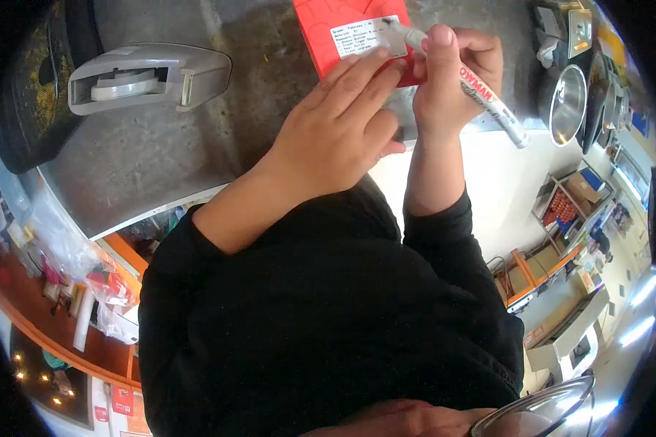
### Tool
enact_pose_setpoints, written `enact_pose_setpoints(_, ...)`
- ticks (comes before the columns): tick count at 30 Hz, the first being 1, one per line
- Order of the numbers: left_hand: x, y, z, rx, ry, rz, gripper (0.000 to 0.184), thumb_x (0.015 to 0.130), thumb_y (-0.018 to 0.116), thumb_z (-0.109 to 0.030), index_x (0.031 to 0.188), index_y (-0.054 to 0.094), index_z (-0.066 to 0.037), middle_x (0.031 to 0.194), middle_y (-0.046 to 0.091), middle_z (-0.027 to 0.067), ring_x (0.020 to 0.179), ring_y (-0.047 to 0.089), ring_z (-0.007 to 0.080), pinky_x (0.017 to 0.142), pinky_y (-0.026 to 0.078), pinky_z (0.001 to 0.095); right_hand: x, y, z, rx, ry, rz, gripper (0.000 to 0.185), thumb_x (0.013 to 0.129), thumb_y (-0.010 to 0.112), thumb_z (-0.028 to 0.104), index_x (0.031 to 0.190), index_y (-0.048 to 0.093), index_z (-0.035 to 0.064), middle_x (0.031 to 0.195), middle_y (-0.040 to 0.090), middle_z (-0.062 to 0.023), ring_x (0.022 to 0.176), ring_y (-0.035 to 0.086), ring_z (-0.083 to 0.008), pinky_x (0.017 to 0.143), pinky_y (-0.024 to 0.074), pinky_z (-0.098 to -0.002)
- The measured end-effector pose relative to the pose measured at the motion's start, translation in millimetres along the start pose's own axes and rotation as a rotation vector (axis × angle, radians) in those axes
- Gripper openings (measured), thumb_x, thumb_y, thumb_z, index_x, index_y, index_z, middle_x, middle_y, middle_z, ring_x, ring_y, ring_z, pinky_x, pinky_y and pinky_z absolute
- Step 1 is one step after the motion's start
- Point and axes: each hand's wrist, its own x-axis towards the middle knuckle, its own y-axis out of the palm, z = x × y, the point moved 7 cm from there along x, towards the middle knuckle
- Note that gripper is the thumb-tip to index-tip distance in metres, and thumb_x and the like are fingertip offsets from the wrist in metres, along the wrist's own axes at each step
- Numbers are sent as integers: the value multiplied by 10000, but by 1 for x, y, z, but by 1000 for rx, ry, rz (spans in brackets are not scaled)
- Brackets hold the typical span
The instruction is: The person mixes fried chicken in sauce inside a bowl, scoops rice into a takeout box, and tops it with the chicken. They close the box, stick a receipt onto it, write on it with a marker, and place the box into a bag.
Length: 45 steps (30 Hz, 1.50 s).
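My right hand [448, 80] grips a white marker pen [499, 113] with red and dark lettering. Its tip meets the upper right of a white label [353, 42], where a dark mark shows. Several lines of small black text cover the label, which lies on a flat red box [315, 33]. Fingers stretched out, my left hand [342, 127] rests on the label's lower edge and the red box. Part of the box is hidden beneath both hands.
A grey tape dispenser [149, 76] stands on the dark worktop [160, 149] at the left, beside a black and yellow item [40, 95]. Metal bowls [567, 105] sit at the right. Plastic bags [65, 226] hang near shelving at the lower left.
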Motion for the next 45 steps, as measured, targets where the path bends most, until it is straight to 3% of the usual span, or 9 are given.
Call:
enact_pose_setpoints(5,-2,1,1,22,11,6,387,810,606,-381,736,492,-19,1267,506,248,1275,423,387,1014,385,527,-4,11,9,-95,-151,8,256,868,606,-4,725,406,65,544,492,-14,502,393,-29,477,304,-180)
enact_pose_setpoints(8,-2,1,1,0,-3,20,385,815,603,-380,747,492,-18,1268,503,251,1277,420,389,1012,386,529,-3,4,4,-79,-140,28,256,789,652,-63,685,447,50,607,565,-49,506,477,-36,460,379,-178)
enact_pose_setpoints(17,-1,1,2,-27,-22,21,371,781,629,-353,749,497,-8,1282,494,253,1270,422,391,1010,386,532,-6,7,6,-194,-191,44,242,801,648,-26,682,449,42,600,561,-56,503,467,-47,471,386,-195)
enact_pose_setpoints(25,2,-3,4,-93,-49,37,347,759,649,-322,739,499,-10,1315,488,223,1277,421,384,1012,391,507,-3,-15,15,-118,-90,-174,214,850,544,-31,722,399,60,575,489,-29,502,386,-47,481,316,-203)
enact_pose_setpoints(31,-7,-26,9,-347,-87,2,359,802,645,-335,814,503,-6,1243,546,208,1184,508,399,976,429,474,-11,4,54,209,-25,139,182,926,456,88,769,362,93,566,386,-15,457,294,-73,422,273,-256)
enact_pose_setpoints(32,-10,-31,11,-366,-105,-15,362,812,641,-340,834,505,-5,1222,561,203,1160,527,400,966,437,471,-17,2,56,348,15,163,222,897,567,52,773,384,73,567,481,-64,487,408,-90,449,341,-250)
enact_pose_setpoints(38,-23,-53,14,-266,-130,-19,347,835,632,-346,877,517,-21,1135,602,160,1082,571,378,940,456,468,-31,25,78,217,12,371,261,881,585,9,716,395,75,570,534,-77,460,424,-95,420,320,-248)
enact_pose_setpoints(43,-39,-61,10,-338,-161,95,319,844,628,-330,882,534,-28,952,611,137,965,597,366,923,465,461,-45,51,82,-124,-103,506,240,715,628,-25,624,433,81,571,546,-82,420,503,-217,399,373,-311)
enact_pose_setpoints(45,-48,-61,8,-411,-213,128,290,826,643,-310,875,546,-41,876,588,118,879,588,348,855,474,444,-54,60,83,-112,-126,572,238,720,631,-17,628,435,84,566,541,-79,412,496,-228,396,373,-316)
